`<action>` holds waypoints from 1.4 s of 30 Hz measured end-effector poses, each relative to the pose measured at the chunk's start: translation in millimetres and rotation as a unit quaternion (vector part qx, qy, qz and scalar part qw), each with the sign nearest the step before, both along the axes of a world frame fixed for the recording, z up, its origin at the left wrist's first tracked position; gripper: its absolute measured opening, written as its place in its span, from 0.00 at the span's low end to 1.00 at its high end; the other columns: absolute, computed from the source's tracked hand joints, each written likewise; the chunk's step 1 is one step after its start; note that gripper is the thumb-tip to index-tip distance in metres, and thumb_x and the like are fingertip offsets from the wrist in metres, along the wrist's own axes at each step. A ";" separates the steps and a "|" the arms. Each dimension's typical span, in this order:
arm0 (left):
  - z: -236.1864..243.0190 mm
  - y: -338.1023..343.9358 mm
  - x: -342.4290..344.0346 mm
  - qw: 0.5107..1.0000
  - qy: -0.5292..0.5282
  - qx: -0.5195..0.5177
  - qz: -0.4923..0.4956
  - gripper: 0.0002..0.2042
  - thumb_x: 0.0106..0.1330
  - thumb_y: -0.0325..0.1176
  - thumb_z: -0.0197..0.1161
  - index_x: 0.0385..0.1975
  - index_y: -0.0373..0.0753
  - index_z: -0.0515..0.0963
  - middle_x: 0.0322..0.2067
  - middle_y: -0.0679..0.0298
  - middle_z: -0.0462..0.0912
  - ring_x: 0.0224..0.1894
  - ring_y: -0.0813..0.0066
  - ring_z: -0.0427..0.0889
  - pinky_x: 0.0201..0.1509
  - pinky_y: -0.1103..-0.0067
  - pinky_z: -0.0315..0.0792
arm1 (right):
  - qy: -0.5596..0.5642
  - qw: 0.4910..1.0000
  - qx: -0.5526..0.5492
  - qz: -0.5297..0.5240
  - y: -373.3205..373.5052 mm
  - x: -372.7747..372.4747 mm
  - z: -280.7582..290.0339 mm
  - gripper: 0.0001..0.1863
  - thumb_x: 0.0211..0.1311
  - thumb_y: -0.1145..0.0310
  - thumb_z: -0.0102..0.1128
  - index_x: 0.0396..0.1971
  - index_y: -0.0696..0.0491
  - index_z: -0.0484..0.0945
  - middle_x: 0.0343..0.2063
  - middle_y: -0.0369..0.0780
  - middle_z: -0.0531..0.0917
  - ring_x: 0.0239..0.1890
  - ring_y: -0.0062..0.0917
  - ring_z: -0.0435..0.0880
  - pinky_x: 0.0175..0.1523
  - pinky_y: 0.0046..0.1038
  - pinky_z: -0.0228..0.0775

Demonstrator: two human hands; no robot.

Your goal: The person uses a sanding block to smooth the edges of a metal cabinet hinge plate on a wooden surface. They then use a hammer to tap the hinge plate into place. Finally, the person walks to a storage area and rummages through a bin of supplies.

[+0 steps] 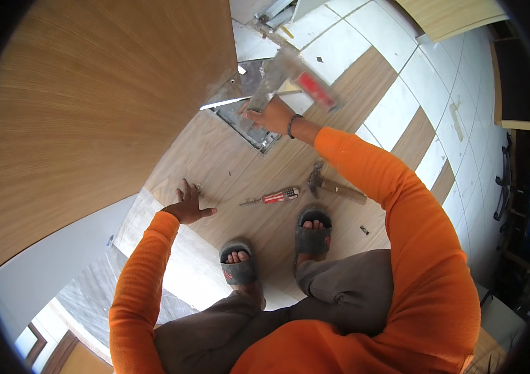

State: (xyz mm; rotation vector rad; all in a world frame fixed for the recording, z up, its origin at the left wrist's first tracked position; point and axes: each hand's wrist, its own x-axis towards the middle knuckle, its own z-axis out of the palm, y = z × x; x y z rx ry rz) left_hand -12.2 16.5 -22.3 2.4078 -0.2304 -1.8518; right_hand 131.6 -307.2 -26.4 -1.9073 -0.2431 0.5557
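Observation:
My left hand (187, 204) is open, its fingers spread on the wood-look floor beside the door panel. My right hand (271, 116) reaches forward and grips a grey, flat-looking piece (280, 70) with a red patch; motion smears it, so its kind is unclear. Below that hand, a rectangular metal-rimmed recess (264, 147) is set into the floor, partly covered by the hand and the piece. Between my hands and feet lies a screwdriver (279, 196) with a red, white and dark handle. To its right rests a claw hammer (336, 187) with a wooden handle.
A large wooden door panel (102, 106) stands at the left, its edge close to the recess. My sandalled feet (240, 262) are near the tools. A small dark piece (364, 230) lies right of the feet. White tiles (389, 115) and wood-look strips extend to the right.

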 end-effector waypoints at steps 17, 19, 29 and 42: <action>0.7 -4.1 7.3 0.999 0.032 0.013 -0.032 0.61 0.62 0.78 0.45 0.74 0.27 0.28 0.72 0.34 0.16 0.77 0.35 0.30 0.77 0.50 0.43 | -0.198 0.970 -0.138 0.002 30.2 -0.8 -63.2 0.16 0.67 0.57 0.57 0.43 0.53 0.83 0.40 0.50 0.86 0.45 0.48 0.83 0.51 0.42 0.76; 2.5 -2.6 8.0 0.999 0.034 0.017 -0.035 0.61 0.62 0.78 0.44 0.74 0.27 0.28 0.72 0.34 0.17 0.77 0.35 0.31 0.77 0.49 0.43 | -0.094 0.989 -0.115 0.000 26.0 9.6 -53.3 0.15 0.67 0.60 0.61 0.44 0.54 0.84 0.41 0.46 0.87 0.42 0.39 0.87 0.44 0.36 0.80; 8.1 3.7 4.3 0.999 0.027 0.020 -0.025 0.59 0.63 0.77 0.43 0.74 0.29 0.29 0.73 0.36 0.18 0.77 0.37 0.32 0.77 0.49 0.44 | 0.043 0.996 0.077 -0.028 15.3 11.2 -12.6 0.13 0.68 0.67 0.62 0.49 0.54 0.81 0.47 0.47 0.84 0.42 0.29 0.88 0.39 0.30 0.84; 4.0 -2.1 6.3 0.999 0.022 0.022 -0.042 0.59 0.64 0.76 0.43 0.74 0.28 0.30 0.73 0.34 0.20 0.77 0.37 0.33 0.77 0.50 0.44 | -0.091 0.984 -0.148 0.047 54.4 13.5 -52.5 0.21 0.68 0.54 0.55 0.48 0.57 0.79 0.42 0.52 0.84 0.46 0.47 0.83 0.52 0.42 0.75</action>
